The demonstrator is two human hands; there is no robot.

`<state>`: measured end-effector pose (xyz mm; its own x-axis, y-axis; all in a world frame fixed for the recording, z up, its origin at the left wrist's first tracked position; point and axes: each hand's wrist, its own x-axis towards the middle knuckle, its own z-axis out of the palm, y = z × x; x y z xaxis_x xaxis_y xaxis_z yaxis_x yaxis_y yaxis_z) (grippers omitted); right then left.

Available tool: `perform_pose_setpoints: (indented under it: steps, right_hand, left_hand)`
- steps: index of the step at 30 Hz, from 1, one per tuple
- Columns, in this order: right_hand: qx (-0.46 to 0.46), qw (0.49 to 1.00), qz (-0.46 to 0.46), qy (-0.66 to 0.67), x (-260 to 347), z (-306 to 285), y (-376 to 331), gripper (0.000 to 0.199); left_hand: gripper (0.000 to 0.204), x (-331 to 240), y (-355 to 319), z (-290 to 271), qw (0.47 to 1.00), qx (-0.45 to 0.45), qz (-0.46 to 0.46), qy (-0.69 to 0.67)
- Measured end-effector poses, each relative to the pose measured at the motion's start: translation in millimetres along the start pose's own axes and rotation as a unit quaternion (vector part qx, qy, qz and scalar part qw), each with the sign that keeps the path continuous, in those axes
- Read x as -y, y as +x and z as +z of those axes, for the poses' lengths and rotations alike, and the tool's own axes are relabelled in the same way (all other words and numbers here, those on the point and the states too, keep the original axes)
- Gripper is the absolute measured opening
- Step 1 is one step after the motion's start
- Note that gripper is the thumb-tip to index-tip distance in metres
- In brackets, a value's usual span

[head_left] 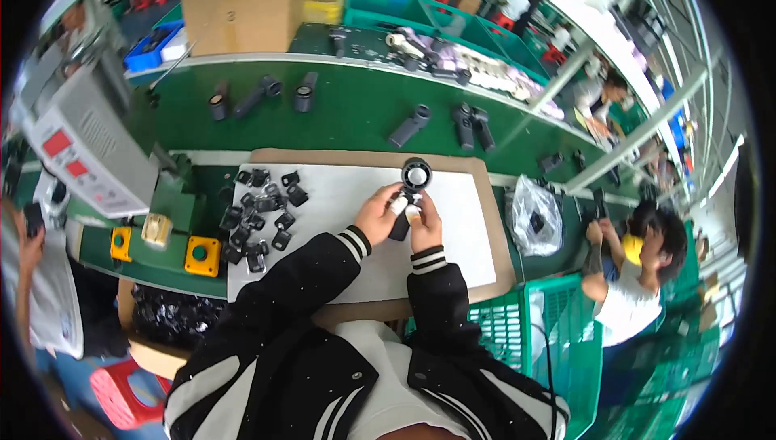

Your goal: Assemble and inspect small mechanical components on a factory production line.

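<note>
A dark handheld device with a round ring-shaped head (416,173) is held upright between both my hands, above a white sheet (339,197). My left hand (378,215) closes on it from the left, fingers by the neck below the ring. From the other side my right hand (426,226) grips the same neck. The thumbs and some fingertips look pale, as if covered. Below the fingers shows the dark handle; the device's exact kind is unclear. Left of my hands, small black plastic parts (259,207) lie loosely heaped on the sheet.
A grey machine (93,137) with yellow-based buttons (202,256) stands left. Across the green conveyor (347,117) lie several dark devices (411,125). A clear plastic bag (535,218) and green crate (566,311) are at right, near a seated co-worker (630,303). A carton (242,8) stands behind.
</note>
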<state>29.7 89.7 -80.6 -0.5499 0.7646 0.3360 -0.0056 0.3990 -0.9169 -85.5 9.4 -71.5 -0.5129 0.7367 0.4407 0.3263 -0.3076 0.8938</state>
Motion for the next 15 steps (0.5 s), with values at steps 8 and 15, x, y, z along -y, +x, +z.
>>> perform_pose_setpoints:
  steps: [8, 15]
  right_hand:
    - [-0.047, 0.998, 0.044, 0.026, 15.3, 16.2, 4.6, 0.052]
    - [-0.043, 0.996, 0.069, 0.038, 29.7, 14.8, -0.6, 0.053]
  left_hand:
    - [0.041, -2.8, 4.7, -8.1, 0.996, 0.081, -0.023, 0.016]
    - [0.047, -16.4, 6.0, -7.7, 0.996, 0.072, -0.044, 0.023]
